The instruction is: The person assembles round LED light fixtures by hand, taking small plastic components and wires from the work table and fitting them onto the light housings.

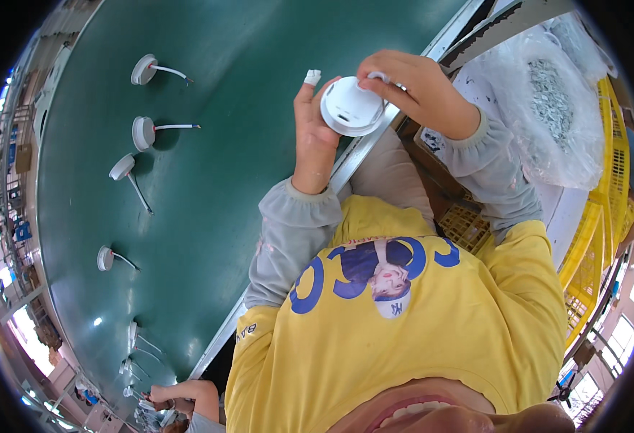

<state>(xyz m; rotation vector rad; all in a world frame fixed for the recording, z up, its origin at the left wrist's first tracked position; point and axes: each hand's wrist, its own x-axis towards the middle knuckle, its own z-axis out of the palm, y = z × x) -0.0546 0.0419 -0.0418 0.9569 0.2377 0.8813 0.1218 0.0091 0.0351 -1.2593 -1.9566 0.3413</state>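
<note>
A round white plastic housing [353, 107] with small slots in its face rests in my left hand [313, 126], whose fingers are behind it and hidden. White tape or a cover wraps the tip of one left finger. At the upper right rim of the housing, my right hand [421, 86] is closed in a pinch. A short bit of white cable [379, 76] shows at its fingers; the rest is hidden by the hand. Both hands are above the near edge of the green conveyor belt [223, 144].
Similar white housings with cables, such as one [143, 134], lie in a row along the belt. A clear bag of small metal parts [551, 97] sits at right beside yellow crates [613, 144]. Another person's arm [187, 393] reaches over the belt at lower left.
</note>
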